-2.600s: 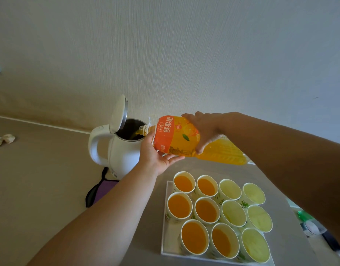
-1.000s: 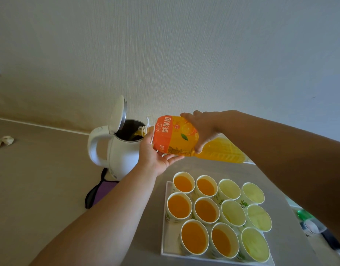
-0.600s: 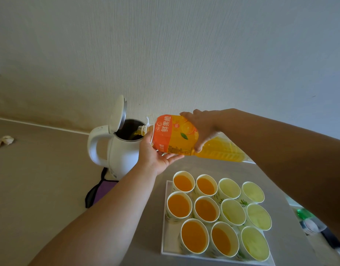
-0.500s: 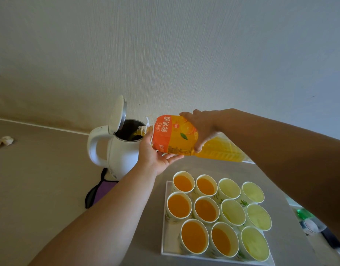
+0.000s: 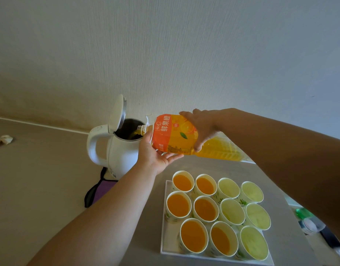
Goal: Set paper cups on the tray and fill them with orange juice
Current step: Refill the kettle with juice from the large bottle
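- The juice bottle (image 5: 174,137) lay almost level in the air at the far side of the counter (image 5: 203,166). It was clear plastic with an orange label printed with Chinese characters, and orange juice filled its lower side.
- Its uncapped mouth pointed left over the open white kettle (image 5: 119,150), and a thin stream of juice ran into the dark inside.
- The right grip (image 5: 201,125) clasped the bottle from above, fingers over the label and thumb curled beneath.
- The left grip (image 5: 155,152) lay palm-up under the label with fingers nearly straight, propping the bottle rather than clenching it.
- Nearer, a white tray (image 5: 165,246) carried eleven paper cups (image 5: 205,208), packed rim to rim.
- The six cups on the left held orange juice. The five on the right showed pale yellow-green insides, and whether they held liquid could not be told.
- The kettle lid (image 5: 116,112) stood hinged upright, just left of the bottle's mouth.
- The right forearm hid the bottle's base.
- A purple and black item (image 5: 102,191) lay below the kettle, and a crumpled scrap (image 5: 2,140) sat well apart at the far left.
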